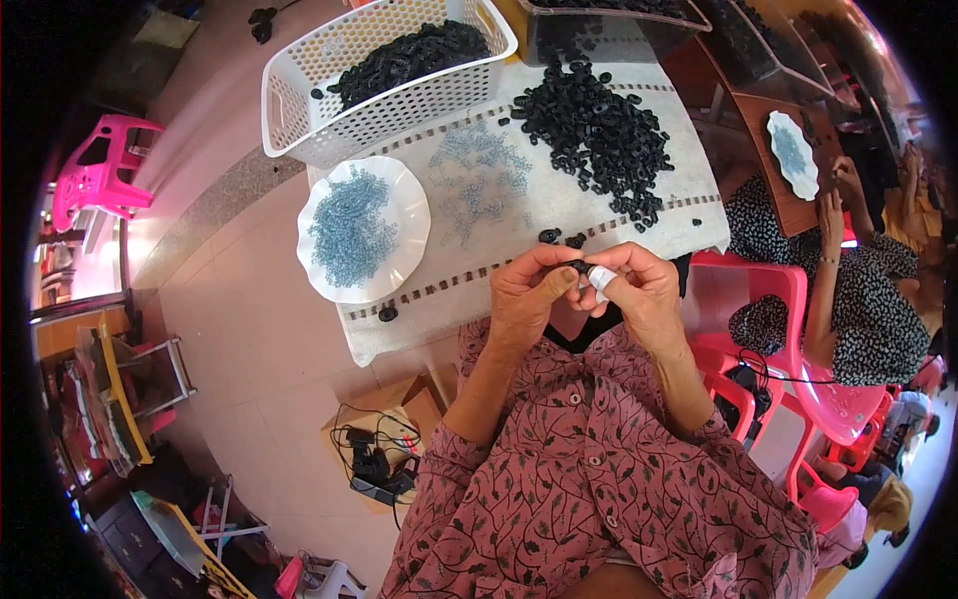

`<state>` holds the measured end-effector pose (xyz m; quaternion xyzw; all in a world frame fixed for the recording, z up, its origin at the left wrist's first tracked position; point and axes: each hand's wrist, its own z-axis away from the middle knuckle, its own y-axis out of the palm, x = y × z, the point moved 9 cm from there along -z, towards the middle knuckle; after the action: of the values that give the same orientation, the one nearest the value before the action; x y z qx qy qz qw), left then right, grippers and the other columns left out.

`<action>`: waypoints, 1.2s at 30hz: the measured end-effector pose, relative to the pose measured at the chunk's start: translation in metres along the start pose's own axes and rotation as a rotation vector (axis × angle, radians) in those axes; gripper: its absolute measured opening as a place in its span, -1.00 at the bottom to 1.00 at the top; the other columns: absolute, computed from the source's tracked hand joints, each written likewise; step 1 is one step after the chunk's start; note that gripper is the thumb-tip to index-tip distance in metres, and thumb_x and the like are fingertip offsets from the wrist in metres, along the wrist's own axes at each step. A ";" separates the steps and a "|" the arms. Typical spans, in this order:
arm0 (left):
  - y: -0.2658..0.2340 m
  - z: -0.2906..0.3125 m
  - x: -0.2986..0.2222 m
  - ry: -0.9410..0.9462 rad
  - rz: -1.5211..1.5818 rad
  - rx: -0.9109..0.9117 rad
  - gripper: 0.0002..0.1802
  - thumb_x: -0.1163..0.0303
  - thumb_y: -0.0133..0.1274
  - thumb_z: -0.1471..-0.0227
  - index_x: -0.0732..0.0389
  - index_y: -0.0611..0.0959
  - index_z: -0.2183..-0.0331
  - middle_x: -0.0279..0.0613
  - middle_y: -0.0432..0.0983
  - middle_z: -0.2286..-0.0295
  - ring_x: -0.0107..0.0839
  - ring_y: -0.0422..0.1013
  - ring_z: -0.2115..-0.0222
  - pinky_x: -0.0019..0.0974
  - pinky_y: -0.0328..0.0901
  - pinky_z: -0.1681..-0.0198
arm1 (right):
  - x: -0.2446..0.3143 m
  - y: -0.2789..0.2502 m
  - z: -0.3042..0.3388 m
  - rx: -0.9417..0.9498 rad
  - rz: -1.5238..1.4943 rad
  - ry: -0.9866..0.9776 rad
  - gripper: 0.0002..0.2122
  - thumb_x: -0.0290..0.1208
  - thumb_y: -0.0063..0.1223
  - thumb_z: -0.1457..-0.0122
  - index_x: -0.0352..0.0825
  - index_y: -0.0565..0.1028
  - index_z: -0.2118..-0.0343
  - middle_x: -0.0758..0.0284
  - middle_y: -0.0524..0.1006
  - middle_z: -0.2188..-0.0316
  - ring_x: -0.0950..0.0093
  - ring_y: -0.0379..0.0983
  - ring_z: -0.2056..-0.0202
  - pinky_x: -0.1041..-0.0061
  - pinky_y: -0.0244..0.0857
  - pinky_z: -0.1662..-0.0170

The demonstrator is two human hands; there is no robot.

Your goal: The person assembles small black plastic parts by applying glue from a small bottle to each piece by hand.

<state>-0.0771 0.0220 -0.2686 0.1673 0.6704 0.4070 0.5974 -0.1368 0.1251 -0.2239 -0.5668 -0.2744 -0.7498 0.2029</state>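
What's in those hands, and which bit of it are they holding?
A small black piece, pinched in the fingers of the left hand and right hand; they hide which part each holds.

From right hand [647,292]: heap of small black pieces [597,135] blocks 11–12 o'clock, white scalloped plate [415,215] 9; gap at 1, brown-striped cream cloth [689,160].

a workshop, shown by heaped black parts [596,140] and seated co-workers [870,299].
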 end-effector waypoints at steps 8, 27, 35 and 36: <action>0.000 -0.001 -0.007 0.081 -0.164 0.007 -0.80 0.61 0.06 -0.01 0.36 0.58 0.24 -0.29 0.49 0.43 -0.62 0.38 0.47 -0.56 0.30 0.36 | -0.003 -0.002 -0.002 -0.025 -0.001 0.023 -0.88 -0.65 -0.08 -0.15 -0.47 0.46 0.27 0.24 0.55 0.47 0.58 0.50 0.48 0.70 0.38 0.47; -0.005 -0.002 -0.017 0.182 -0.341 0.047 -0.79 0.66 0.09 0.04 0.34 0.61 0.27 -0.23 0.49 0.37 -0.55 0.42 0.41 -0.53 0.32 0.33 | -0.007 0.002 -0.006 -0.033 0.026 0.071 -0.90 -0.69 -0.10 -0.12 -0.49 0.46 0.33 0.24 0.54 0.49 0.57 0.50 0.52 0.68 0.41 0.48; -0.007 -0.003 -0.002 0.032 -0.006 0.100 -0.79 0.64 0.11 0.05 0.36 0.60 0.27 -0.20 0.51 0.40 -0.53 0.43 0.46 -0.50 0.34 0.35 | -0.003 0.005 -0.009 0.080 -0.065 0.081 -0.92 -0.67 -0.04 -0.10 -0.50 0.49 0.36 0.23 0.54 0.52 0.55 0.51 0.54 0.63 0.43 0.54; -0.006 -0.003 -0.002 0.029 0.007 0.108 -0.79 0.64 0.11 0.05 0.36 0.60 0.27 -0.20 0.51 0.40 -0.53 0.43 0.47 -0.50 0.34 0.36 | -0.003 0.004 -0.008 0.080 -0.065 0.083 -0.92 -0.67 -0.04 -0.10 -0.50 0.49 0.36 0.23 0.54 0.52 0.55 0.51 0.54 0.63 0.43 0.54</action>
<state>-0.0775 0.0158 -0.2718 0.1956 0.6994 0.3746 0.5764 -0.1396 0.1162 -0.2274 -0.5174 -0.3139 -0.7672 0.2123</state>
